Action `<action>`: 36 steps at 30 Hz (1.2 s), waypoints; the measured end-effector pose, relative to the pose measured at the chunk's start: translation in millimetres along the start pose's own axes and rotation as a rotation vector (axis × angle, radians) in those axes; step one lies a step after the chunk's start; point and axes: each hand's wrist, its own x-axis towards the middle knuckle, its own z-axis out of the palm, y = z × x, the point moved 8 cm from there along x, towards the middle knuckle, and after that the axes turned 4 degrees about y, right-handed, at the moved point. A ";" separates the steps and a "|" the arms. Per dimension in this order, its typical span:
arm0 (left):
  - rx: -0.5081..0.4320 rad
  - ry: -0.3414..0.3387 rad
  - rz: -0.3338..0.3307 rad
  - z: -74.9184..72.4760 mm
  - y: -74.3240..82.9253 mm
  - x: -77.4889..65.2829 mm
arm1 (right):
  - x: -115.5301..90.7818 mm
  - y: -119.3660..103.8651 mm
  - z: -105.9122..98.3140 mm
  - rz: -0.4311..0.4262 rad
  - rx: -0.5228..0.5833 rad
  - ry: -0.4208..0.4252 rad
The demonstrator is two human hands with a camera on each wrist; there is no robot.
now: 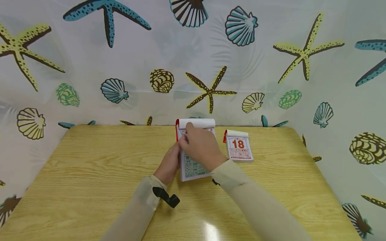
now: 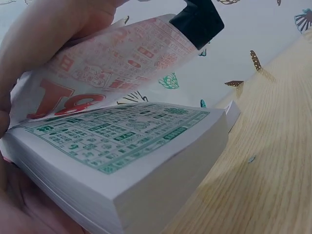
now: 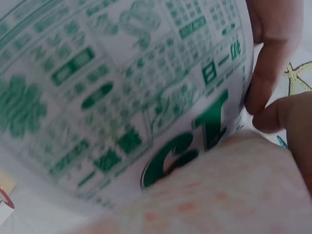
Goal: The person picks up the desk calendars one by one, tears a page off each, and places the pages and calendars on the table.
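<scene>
The left hand is gripping the left side of a thick white paper calendar block w/ green print, thumb up top & fingers tucking under. The right hand is lying across the block's top left part & pinching a thin see-thru paper sheet w/ big red numbers. The sheet is bending up off the pile, right by where both hands are meeting, & a green page is showing below it.

The block is sitting nr. the middle of the far edge of a smooth yellow wood-grain table; can't tell if its underside is touching the wood. It's looking like a fat brick, w/ flat sides & lots of page lines. A shiny white roll is curving over its top, & a red strip is peeking out at the left.

A small white paper calendar w/ a red 18 is lying btwn the block & the table's far right corner, its top also curling.

Soft cream sleeves are covering both arms, & a hard black clip is sticking out by the left wrist. A white backdrop w/ starfish & shells is hanging behind.
</scene>
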 end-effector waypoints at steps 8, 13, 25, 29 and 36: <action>0.013 -0.042 0.019 0.2 1.9 2.9 | 4.7 6.9 -8.5 -0.010 -0.084 0.055; 0.069 -0.026 0.025 -0.9 2.1 1.5 | 6.0 7.4 -5.1 -0.006 -0.127 0.017; 0.187 -0.072 0.050 6.5 -5.0 4.7 | 1.7 -2.0 0.0 -0.170 -0.168 -0.084; 0.162 -0.097 0.088 7.9 -0.7 3.7 | 2.7 3.4 -5.6 -0.155 -0.110 -0.096; 0.171 -0.116 0.109 9.3 1.8 1.2 | -0.1 6.8 -14.6 -0.185 -0.015 0.041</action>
